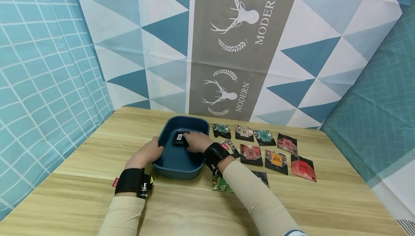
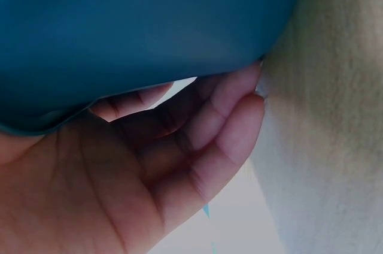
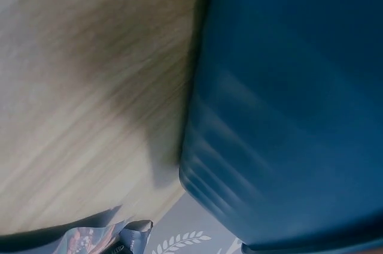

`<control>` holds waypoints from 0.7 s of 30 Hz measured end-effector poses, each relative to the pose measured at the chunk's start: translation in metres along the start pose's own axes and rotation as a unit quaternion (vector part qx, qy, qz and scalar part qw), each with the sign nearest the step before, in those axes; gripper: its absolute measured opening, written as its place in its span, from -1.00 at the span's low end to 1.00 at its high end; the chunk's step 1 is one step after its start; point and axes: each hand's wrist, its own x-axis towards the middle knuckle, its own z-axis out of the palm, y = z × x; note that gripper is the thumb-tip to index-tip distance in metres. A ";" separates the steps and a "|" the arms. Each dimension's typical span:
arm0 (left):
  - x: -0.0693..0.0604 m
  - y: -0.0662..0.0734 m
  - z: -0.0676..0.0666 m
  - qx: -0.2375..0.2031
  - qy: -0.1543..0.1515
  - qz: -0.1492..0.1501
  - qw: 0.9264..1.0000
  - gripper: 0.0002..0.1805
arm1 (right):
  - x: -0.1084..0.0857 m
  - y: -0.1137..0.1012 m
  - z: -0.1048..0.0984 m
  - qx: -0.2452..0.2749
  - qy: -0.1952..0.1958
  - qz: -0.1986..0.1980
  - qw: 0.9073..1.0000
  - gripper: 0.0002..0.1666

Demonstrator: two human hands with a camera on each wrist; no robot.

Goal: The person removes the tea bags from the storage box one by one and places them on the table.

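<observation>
A dark blue plastic basin (image 1: 181, 173) stands on the wooden table. My left hand (image 1: 146, 154) grips its left rim. In the left wrist view, the curled fingers (image 2: 209, 146) lie against the outer wall of the basin (image 2: 149, 26). My right hand (image 1: 197, 141) reaches inside the basin and pinches a small black packet (image 1: 178, 139) with a white barcode label. Only the outside of the basin (image 3: 287, 116) fills the right wrist view; the hand and packet are hidden there.
To the right of the basin lie several flat packets with coloured labels, among them an orange-labelled packet (image 1: 276, 160) and a red packet (image 1: 303, 168). A green packet (image 1: 220, 183) is partly under my right forearm. A patterned cloth backdrop (image 1: 223, 48) hangs behind the table (image 1: 181, 207).
</observation>
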 end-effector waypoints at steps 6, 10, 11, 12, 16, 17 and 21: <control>0.000 0.000 0.001 -0.002 -0.001 0.000 1.000 -0.39 | 0.001 0.002 0.004 -0.010 0.016 -0.010 1.000 -0.42; -0.001 0.001 0.000 0.004 0.002 0.003 1.000 -0.39 | 0.002 0.003 0.005 0.004 0.035 -0.009 0.999 -0.50; -0.001 0.001 0.000 0.005 0.001 0.004 1.000 -0.39 | 0.002 0.003 0.005 0.008 0.040 -0.009 0.999 -0.52; -0.001 0.002 0.000 0.006 0.000 0.005 1.000 -0.39 | 0.002 0.003 0.005 0.012 0.045 -0.008 0.999 -0.54; -0.002 0.002 -0.001 0.004 -0.003 0.007 1.000 -0.38 | 0.001 0.003 0.004 0.024 0.061 -0.014 0.998 -0.63; -0.002 0.001 -0.001 0.003 -0.004 0.006 1.000 -0.38 | 0.001 0.003 0.003 0.026 0.066 -0.018 0.997 -0.65; -0.001 0.001 -0.001 -0.001 -0.006 0.003 1.000 -0.38 | -0.003 0.003 -0.002 0.043 0.082 -0.038 0.995 -0.70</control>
